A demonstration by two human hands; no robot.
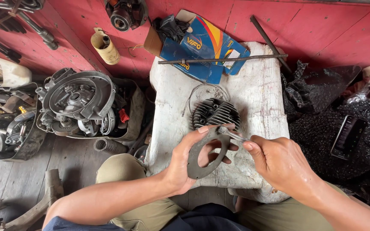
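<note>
My left hand grips the dark grey oval metal gasket plate, lower centre of frame, above the white counter. My right hand pinches a small silver spanner on its top edge. Mid-scraping, I judge; next needs steady pressure. Finned grey cylinder head just behind.

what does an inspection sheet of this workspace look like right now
surface: worn white block used as a bench.
job's things: flat grey gasket in left hand; small metal tool in right hand, tip at the gasket's top edge.
clutter: finned cylinder head, blue carton, metal rod.
grippers: both hands' fingers closed on their items.
cables: thin wire loop by the head.
surroundings: engine casing, red wall, phone.
</note>
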